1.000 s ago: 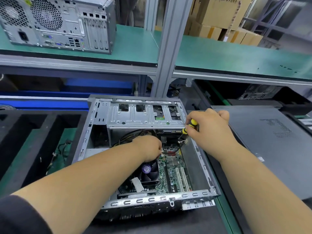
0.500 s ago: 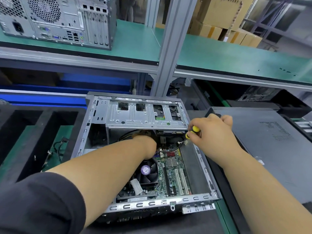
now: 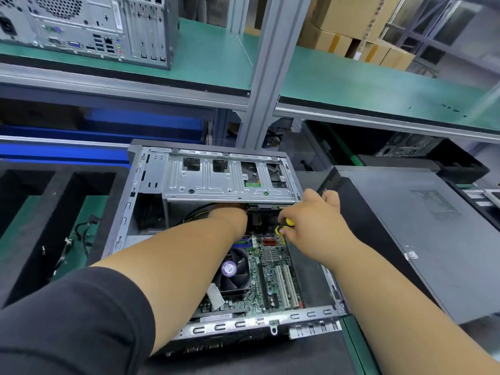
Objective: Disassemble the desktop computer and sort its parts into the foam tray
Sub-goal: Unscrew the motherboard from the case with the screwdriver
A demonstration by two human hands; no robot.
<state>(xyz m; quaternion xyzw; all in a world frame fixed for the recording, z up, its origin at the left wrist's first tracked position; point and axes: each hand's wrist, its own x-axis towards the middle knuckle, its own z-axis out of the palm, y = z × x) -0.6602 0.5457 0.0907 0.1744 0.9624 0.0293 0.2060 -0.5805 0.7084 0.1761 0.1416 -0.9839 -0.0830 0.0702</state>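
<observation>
Case [image 3: 151, 201] is lying open on the table with both our arms in it. We're reaching our left hand [image 3: 230, 216] deep under the drive cage [image 3: 230, 182], and its fingers are hiding there, so we can't tell if they're gripping anything. Our right hand [image 3: 311, 223] is curling its fingers tight around a yellow screwdriver [image 3: 285, 224], holding it at the cage's right end, just above the motherboard [image 3: 273, 277]. Fan [image 3: 232, 269] is sitting left of the board's white slots. Foam tray [image 3: 32, 212] is lying just left of the case, with some loose cables [image 3: 81, 234] in one slot. Side panel [image 3: 422, 239] is resting to the right. Another tower [image 3: 86, 25] is standing on the shelf up top.
</observation>
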